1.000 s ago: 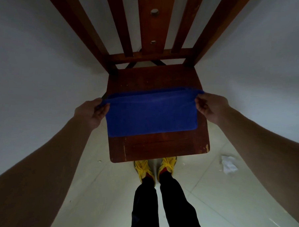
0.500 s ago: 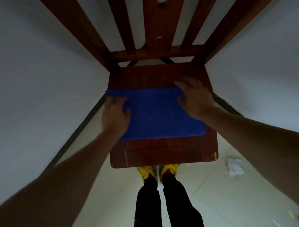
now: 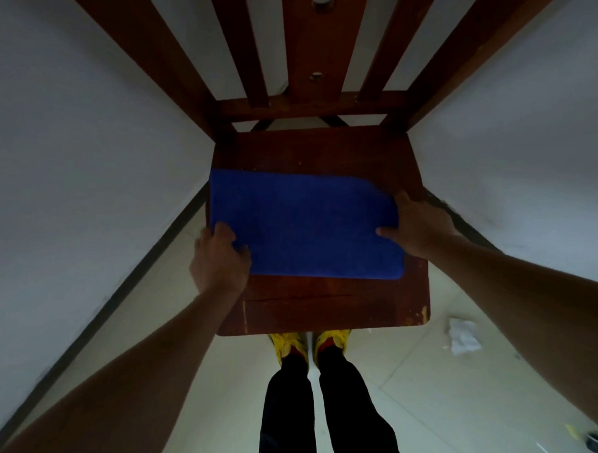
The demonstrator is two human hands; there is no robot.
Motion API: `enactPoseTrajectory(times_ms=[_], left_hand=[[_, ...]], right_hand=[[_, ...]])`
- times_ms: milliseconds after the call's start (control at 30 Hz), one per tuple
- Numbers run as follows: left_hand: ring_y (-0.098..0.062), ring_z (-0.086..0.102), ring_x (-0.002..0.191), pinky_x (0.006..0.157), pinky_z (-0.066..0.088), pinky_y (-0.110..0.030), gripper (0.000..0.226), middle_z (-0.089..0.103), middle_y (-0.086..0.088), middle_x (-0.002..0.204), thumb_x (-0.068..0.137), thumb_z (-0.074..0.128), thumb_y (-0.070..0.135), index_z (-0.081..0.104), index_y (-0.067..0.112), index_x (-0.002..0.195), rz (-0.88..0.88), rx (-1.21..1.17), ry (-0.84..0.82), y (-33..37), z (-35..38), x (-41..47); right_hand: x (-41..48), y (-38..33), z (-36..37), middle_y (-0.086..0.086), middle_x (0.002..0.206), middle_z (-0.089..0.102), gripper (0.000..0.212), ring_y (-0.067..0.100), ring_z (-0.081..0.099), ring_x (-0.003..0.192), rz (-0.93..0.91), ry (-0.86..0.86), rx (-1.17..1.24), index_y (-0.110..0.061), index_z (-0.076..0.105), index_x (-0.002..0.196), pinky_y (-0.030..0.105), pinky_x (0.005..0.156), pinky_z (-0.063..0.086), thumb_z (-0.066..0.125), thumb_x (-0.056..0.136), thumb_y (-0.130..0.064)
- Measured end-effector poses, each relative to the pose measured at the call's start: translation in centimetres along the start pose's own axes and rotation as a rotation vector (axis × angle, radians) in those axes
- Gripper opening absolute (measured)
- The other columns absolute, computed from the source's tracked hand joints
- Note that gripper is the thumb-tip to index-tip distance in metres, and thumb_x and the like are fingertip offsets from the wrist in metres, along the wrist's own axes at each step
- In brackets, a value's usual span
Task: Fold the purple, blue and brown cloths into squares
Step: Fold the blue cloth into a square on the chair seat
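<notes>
A blue cloth [image 3: 308, 223] lies flat on the seat of a wooden chair [image 3: 321, 306], folded into a wide rectangle. It covers the middle of the seat. Bare wood shows in a strip beyond it at 12 o'clock and in a broader strip at 6 o'clock. Its left edge runs along the seat's left edge.

The left hand [image 3: 221, 257] sits on the cloth's corner at 8 o'clock, with the fingers bent and the thumb lying on the blue surface. I cannot tell whether it pinches the corner or only presses on it.

The right hand [image 3: 417, 228] rests on the cloth's short edge at 3 o'clock. Its fingers are spread and straight. The thumb points in across the cloth, and the forefinger reaches toward the corner at 2 o'clock.

The chair's back slats rise at 12 o'clock. Below the seat's front edge, at 6 o'clock, are the person's yellow shoes [image 3: 289, 342] and dark trousers [image 3: 316, 415], standing on a pale tiled floor [image 3: 454, 404]. A crumpled white paper [image 3: 462, 336] lies on the floor at 4 o'clock from the chair. A dark roll of tape [image 3: 594, 443] lies farther out in the same direction.
</notes>
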State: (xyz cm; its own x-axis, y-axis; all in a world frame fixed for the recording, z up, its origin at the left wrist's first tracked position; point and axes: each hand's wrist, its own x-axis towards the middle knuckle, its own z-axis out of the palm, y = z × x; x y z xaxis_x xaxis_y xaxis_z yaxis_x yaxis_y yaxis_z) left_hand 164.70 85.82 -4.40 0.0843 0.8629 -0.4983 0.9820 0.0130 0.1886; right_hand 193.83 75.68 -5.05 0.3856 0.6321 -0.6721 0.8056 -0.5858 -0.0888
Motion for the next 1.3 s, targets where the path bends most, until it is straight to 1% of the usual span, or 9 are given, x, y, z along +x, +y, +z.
enactPoseTrajectory(times_ms=[167, 300, 400, 467, 533, 633, 767, 1000, 1300], left_hand=[[-0.028, 0.069, 0.064, 0.06, 0.059, -0.037, 0.036, 0.069, -0.015, 0.076, 0.087, 0.062, 0.041, 0.054, 0.006, 0.081, -0.546, -0.508, -0.357, 0.9, 1.2, -1.1], [-0.033, 0.069, 0.073, 0.07, 0.059, -0.046, 0.026, 0.069, -0.018, 0.081, 0.085, 0.066, 0.028, 0.056, 0.011, 0.069, -0.368, -0.511, -0.196, 2.4, 1.2, 1.6], [-0.019, 0.06, 0.088, 0.074, 0.049, -0.028, 0.019, 0.062, -0.003, 0.101, 0.086, 0.065, 0.019, 0.062, 0.013, 0.103, -0.179, -0.462, -0.158, 3.6, 0.5, 2.5], [-0.016, 0.054, 0.092, 0.074, 0.042, -0.025, 0.044, 0.056, -0.001, 0.109, 0.085, 0.065, 0.018, 0.051, 0.012, 0.127, -0.129, -0.446, -0.149, 3.8, 0.4, 2.2], [-0.018, 0.057, 0.096, 0.076, 0.045, -0.027, 0.05, 0.058, 0.0, 0.112, 0.079, 0.07, 0.022, 0.052, 0.011, 0.125, -0.176, -0.465, -0.142, 3.2, 0.7, 1.3], [-0.029, 0.067, 0.085, 0.075, 0.059, -0.041, 0.036, 0.07, -0.011, 0.097, 0.07, 0.075, 0.034, 0.066, 0.01, 0.095, -0.366, -0.528, -0.246, 1.7, 2.1, -0.8], [-0.024, 0.064, 0.064, 0.056, 0.055, -0.033, 0.025, 0.065, -0.011, 0.075, 0.081, 0.072, 0.029, 0.063, 0.007, 0.09, -0.528, -0.638, -0.519, 1.8, 4.6, -5.7], [-0.026, 0.065, 0.059, 0.051, 0.049, -0.03, 0.024, 0.069, -0.017, 0.071, 0.077, 0.075, 0.024, 0.061, 0.005, 0.081, -0.625, -0.711, -0.608, 2.9, 9.7, -9.7], [-0.029, 0.06, 0.085, 0.067, 0.051, -0.037, 0.011, 0.061, -0.01, 0.096, 0.082, 0.06, 0.007, 0.057, 0.016, 0.087, -0.656, -0.969, -0.663, 0.4, 7.7, -12.1]], right_hand=[[-2.6, 1.2, 3.0, 0.008, 0.086, 0.063, 0.035, 0.028, 0.063, 0.082, 0.25, -0.142, 0.348, -0.014, 0.054, 0.085, 0.034, 0.066, 0.048, 0.069, 0.082, -0.045], [-5.5, 1.4, 5.1, 0.01, 0.102, 0.065, 0.037, 0.026, 0.067, 0.076, 0.485, -0.244, 0.955, -0.01, 0.051, 0.104, 0.035, 0.06, 0.052, 0.077, 0.08, -0.022], [-8.7, -0.3, 8.0, 0.008, 0.092, 0.068, 0.039, 0.019, 0.067, 0.071, 0.629, -0.392, 1.169, -0.014, 0.051, 0.113, 0.029, 0.062, 0.043, 0.073, 0.082, -0.021], [-10.5, -2.0, 9.5, 0.005, 0.085, 0.069, 0.034, 0.017, 0.067, 0.073, 0.651, -0.54, 1.193, -0.012, 0.057, 0.111, 0.029, 0.063, 0.042, 0.071, 0.084, -0.025], [-11.0, -3.0, 10.4, 0.005, 0.087, 0.069, 0.036, 0.018, 0.067, 0.077, 0.648, -0.595, 1.186, -0.011, 0.06, 0.111, 0.03, 0.064, 0.044, 0.072, 0.083, -0.03], [-10.7, -2.6, 10.1, 0.007, 0.096, 0.07, 0.06, 0.024, 0.067, 0.083, 0.662, -0.366, 1.082, -0.012, 0.06, 0.112, 0.034, 0.068, 0.05, 0.08, 0.067, -0.047], [-9.8, 0.9, 6.7, 0.007, 0.116, 0.063, 0.064, 0.033, 0.061, 0.104, 0.566, 0.021, 0.621, -0.018, 0.051, 0.123, 0.039, 0.082, 0.05, 0.072, 0.072, -0.052], [-7.2, -0.1, 6.3, -0.004, 0.099, 0.056, 0.05, 0.018, 0.053, 0.086, 0.196, -0.063, 0.404, -0.021, 0.053, 0.114, 0.03, 0.069, 0.04, 0.071, 0.078, -0.05], [-10.5, -1.3, 9.1, 0.011, 0.089, 0.067, 0.027, 0.024, 0.063, 0.075, 0.36, -0.218, 0.897, -0.004, 0.068, 0.089, 0.035, 0.061, 0.051, 0.08, 0.072, -0.021]])
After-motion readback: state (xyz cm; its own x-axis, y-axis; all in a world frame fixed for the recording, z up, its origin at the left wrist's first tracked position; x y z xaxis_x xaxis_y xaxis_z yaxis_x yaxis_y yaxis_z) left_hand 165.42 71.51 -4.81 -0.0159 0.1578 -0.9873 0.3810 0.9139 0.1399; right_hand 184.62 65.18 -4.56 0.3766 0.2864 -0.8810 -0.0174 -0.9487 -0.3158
